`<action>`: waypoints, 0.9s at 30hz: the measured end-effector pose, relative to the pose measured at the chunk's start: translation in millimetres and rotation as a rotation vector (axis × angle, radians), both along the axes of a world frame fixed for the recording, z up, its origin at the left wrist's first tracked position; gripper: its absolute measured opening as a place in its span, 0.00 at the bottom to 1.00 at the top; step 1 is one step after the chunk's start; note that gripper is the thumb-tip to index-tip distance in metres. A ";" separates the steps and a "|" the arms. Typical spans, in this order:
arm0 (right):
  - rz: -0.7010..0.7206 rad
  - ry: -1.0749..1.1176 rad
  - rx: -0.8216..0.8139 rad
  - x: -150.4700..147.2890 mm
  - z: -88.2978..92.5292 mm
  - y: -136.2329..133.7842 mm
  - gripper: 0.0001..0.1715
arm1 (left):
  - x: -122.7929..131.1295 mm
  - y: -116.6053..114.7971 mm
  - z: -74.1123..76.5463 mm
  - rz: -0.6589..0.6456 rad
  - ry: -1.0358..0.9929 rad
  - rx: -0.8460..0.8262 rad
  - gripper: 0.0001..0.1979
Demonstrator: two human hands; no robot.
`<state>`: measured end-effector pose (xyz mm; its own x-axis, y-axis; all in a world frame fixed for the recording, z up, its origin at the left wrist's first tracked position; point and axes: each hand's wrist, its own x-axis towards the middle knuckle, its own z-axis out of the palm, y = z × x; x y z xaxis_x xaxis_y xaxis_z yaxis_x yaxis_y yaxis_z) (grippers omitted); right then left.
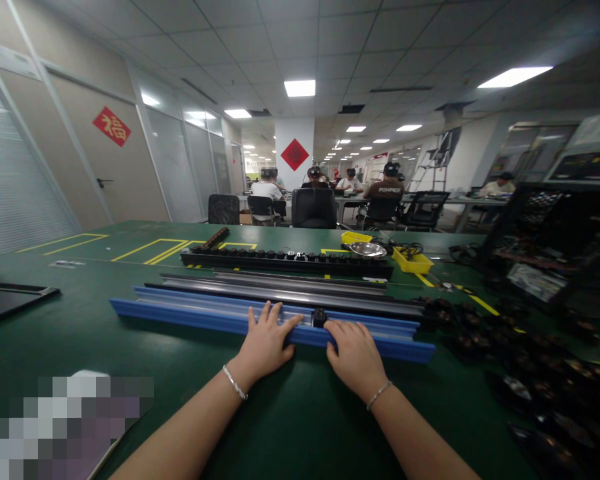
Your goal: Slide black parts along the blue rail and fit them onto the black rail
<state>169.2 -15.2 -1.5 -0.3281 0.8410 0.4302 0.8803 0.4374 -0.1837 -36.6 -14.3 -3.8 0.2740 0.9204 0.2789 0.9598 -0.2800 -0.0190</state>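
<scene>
A long blue channel rail (180, 320) lies crosswise on the table in front of me. My left hand (266, 343) rests on its middle with the fingers spread over the channel and the thumb at the near wall. A small black block (319, 317) sits in the channel between my two hands. Just right of the block, my right hand (356, 353) is closed over the rail's near wall, fingers together. Its index fingertip is beside the block; whether it touches cannot be made out. The undersides of both hands' fingers are hidden.
Dark metallic rails (280, 291) lie behind the blue one, then a black strip holding several black parts (280, 261). Yellow bins (413, 260) and a metal dish (367, 249) stand farther back. Many dark parts (540, 360) are heaped at right. A black tray (10, 301) is at left.
</scene>
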 end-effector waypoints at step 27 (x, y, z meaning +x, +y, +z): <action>-0.044 0.013 -0.005 4.9 5.2 3.5 0.15 | -1.1 0.4 -2.9 -0.004 0.011 0.037 0.34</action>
<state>174.1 -11.7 3.7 -0.2848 0.8569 0.4297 0.8964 0.3969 -0.1973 -37.8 -13.8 -6.7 0.2805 0.9083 0.3102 0.9585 -0.2825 -0.0397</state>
